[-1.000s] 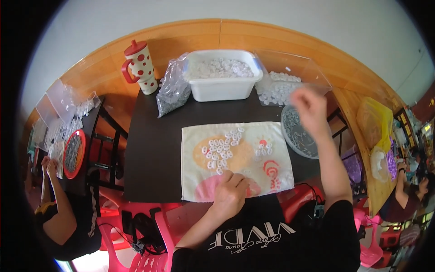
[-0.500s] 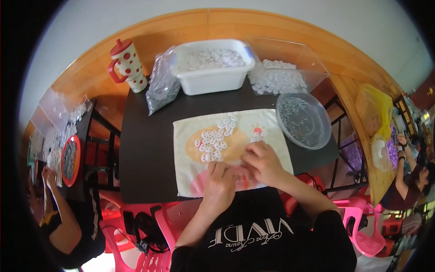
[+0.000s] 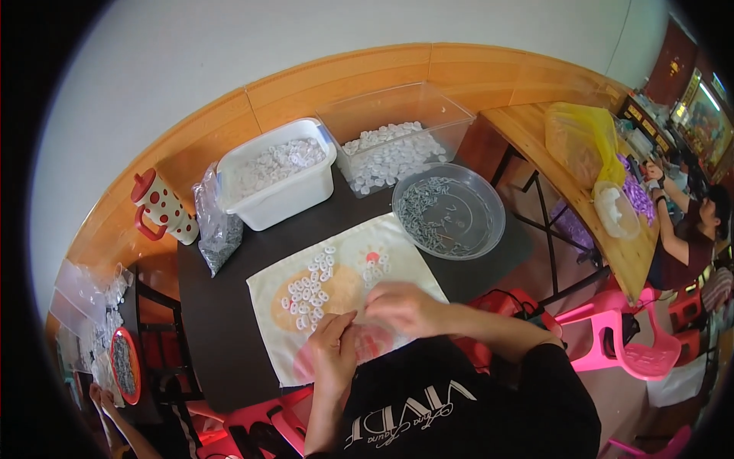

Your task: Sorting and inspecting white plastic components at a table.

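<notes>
Lying on a cloth [image 3: 265, 294], small white rings [image 3: 306, 292] make two bunches. Nearby, the left hand [image 3: 334, 350] and the blurry right hand [image 3: 407, 309] have bent fingers; whether they hold anything, one cannot tell. Farther out sit a bowl [image 3: 472, 208], a tub [image 3: 284, 205] and a clear box [image 3: 456, 135].

Right hand [image 3: 404, 307] blurred; anything in the left hand [image 3: 335, 348] too small to tell
</notes>
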Action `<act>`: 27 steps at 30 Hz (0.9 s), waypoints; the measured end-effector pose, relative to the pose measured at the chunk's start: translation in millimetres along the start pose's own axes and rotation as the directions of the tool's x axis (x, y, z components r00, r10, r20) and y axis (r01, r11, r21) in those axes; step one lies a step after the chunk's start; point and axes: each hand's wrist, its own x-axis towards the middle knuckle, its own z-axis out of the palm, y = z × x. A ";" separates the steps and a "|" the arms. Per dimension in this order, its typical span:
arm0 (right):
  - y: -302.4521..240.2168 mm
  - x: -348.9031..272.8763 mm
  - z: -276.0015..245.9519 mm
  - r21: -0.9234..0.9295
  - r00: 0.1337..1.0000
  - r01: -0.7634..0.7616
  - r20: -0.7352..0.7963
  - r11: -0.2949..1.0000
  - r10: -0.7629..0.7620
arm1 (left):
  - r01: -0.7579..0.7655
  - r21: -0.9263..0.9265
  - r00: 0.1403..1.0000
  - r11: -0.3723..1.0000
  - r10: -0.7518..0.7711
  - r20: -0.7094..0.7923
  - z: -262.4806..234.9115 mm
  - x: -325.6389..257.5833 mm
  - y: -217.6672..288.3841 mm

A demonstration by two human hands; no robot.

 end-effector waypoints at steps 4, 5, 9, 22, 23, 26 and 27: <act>39.1 8.0 -95.7 -0.290 0.928 -0.325 -0.283 0.900 0.243 | -0.017 0.075 0.999 0.997 0.019 -0.028 -0.3 -9.8 -13.3; 62.6 -0.2 -127.5 -0.413 0.928 -0.337 -0.298 0.846 0.224 | -0.025 0.069 0.999 0.997 0.026 -0.021 1.5 -10.6 -12.0; 106.2 -11.6 -180.6 -0.580 0.858 -0.481 -0.158 0.657 0.489 | -0.092 0.157 0.995 0.983 0.095 -0.013 5.5 -11.8 -10.3; 109.1 0.0 -138.8 -0.896 0.886 -0.150 0.066 0.419 0.458 | -0.129 0.255 0.992 0.958 0.128 0.023 8.5 -11.8 -5.8; 104.7 0.1 -139.8 -0.872 0.888 -0.192 0.041 0.449 0.458 | -0.123 0.253 0.992 0.960 0.122 0.019 8.9 -12.0 -6.5; 99.4 -6.2 -143.6 -0.830 0.854 -0.235 0.072 0.506 0.516 | -0.124 0.282 0.991 0.951 0.132 -0.010 12.2 -11.4 -4.7; 96.7 -8.8 -145.1 -0.813 0.830 -0.241 0.111 0.531 0.546 | -0.128 0.281 0.991 0.951 0.135 -0.007 13.1 -10.6 -3.9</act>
